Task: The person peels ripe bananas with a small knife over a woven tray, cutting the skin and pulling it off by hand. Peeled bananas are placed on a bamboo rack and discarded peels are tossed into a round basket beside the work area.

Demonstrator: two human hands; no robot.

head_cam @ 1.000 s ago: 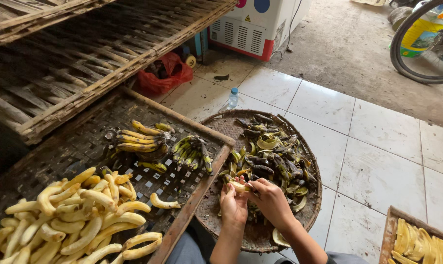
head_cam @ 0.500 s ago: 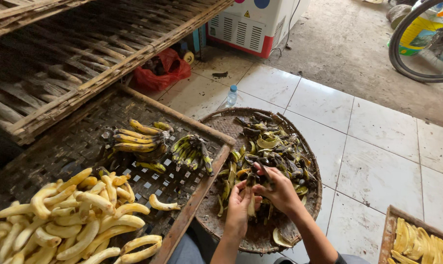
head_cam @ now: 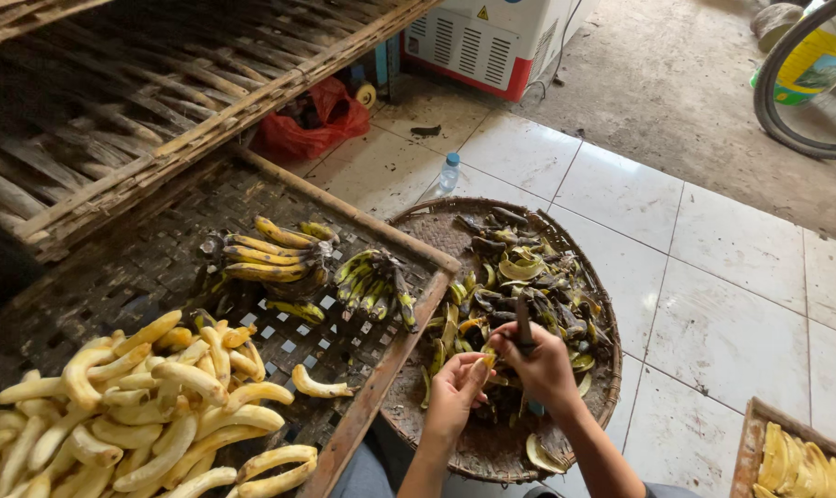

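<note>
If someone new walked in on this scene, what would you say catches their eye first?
Probably the heap of pale peeled bananas at lower left on the woven tray, bright against the dark weave. Next, the round basket of dark peels at centre, where the left hand and right hand work a banana over it. Two unpeeled bunches lie between heap and basket.

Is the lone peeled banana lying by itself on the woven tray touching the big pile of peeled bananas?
Apart. In the head view the lone banana lies alone, dark tray mesh showing between it and the pile.
</note>
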